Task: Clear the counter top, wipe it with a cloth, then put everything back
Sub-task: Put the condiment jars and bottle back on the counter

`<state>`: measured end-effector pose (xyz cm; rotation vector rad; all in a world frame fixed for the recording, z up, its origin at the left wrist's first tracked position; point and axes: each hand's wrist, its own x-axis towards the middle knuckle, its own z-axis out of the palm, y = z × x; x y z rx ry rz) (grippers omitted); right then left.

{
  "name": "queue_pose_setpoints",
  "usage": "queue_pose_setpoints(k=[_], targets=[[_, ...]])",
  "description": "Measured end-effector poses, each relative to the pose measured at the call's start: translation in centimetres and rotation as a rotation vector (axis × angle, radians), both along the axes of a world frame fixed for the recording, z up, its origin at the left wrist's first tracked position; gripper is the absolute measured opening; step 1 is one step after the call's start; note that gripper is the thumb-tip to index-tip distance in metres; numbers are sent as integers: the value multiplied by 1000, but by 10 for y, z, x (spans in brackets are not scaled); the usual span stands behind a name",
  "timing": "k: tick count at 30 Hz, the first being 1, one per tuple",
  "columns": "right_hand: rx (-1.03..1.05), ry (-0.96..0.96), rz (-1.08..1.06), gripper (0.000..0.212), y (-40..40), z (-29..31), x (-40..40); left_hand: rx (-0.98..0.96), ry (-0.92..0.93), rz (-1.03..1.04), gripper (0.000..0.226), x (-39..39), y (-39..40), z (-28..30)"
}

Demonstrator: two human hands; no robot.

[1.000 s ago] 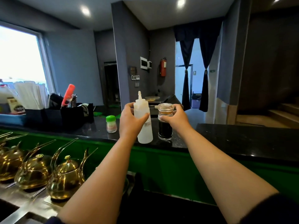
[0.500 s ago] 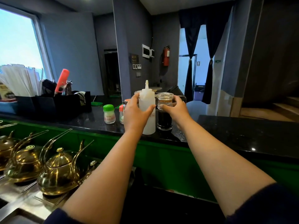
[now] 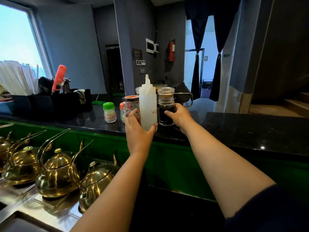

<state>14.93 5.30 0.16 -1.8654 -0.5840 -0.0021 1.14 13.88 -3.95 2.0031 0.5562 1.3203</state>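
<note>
On the black stone counter top [image 3: 242,129] stands a white squeeze bottle [image 3: 148,104]. My left hand [image 3: 138,131] grips it low down, thumb on the right side. Just right of it is a glass jar of dark sauce [image 3: 166,108] with a clear lid; my right hand [image 3: 178,115] curls round its lower half. Both stand on the counter. A jar with a red-rimmed lid [image 3: 131,106] is right behind my left fingers. Further left stand a small green-capped bottle [image 3: 109,113] and a small orange-capped bottle [image 3: 122,113].
A black organiser [image 3: 50,104] with white straws, an orange tool and other utensils fills the counter's left end. Several brass teapots [image 3: 56,176] sit on the steel shelf below at left. A green front panel [image 3: 175,164] runs under the counter. A metal rack [image 3: 184,96] stands behind the jars.
Both hands have lowered the squeeze bottle and the sauce jar onto the counter and slid down their sides. The view has moved closer, bringing the red-rimmed jar into sight.
</note>
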Motion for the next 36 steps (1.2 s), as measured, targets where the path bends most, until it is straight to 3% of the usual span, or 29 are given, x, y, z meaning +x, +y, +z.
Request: queue_pose_setpoints(k=[7,17,28,32,36], targets=[[1,-25,-44,71,10,-1,-1,22,3,25,74,2,0,-2],[-4,-6,57,50,24,-3,4,50,30,49,68,2,2,1],[-114,-8,44,52,20,-4,0,8,43,54,71,7,-3,-3],[-37,7,-7,48,-11,-4,-22,-55,38,20,73,-4,-14,-6],[128,-79,-24,39,-66,-12,-68,-115,11,11,55,-25,-34,-9]])
